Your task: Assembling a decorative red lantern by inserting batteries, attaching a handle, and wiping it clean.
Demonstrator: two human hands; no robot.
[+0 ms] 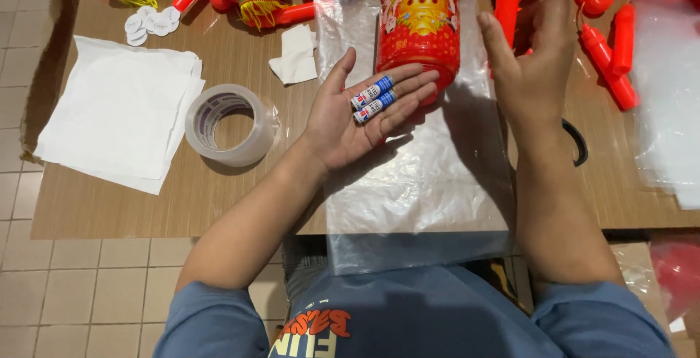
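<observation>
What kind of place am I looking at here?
Probably a craft packing bench: a red lantern lies on a clear plastic bag, beside a tape roll, with red plastic handles along the table's far edge.

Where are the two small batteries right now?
In the head view, the two batteries lie side by side on the open palm of the left hand, held just in front of the red lantern.

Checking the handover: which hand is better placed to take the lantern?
Right hand: open, empty, beside the lantern. The left hand lies palm up with two batteries on it.
</observation>
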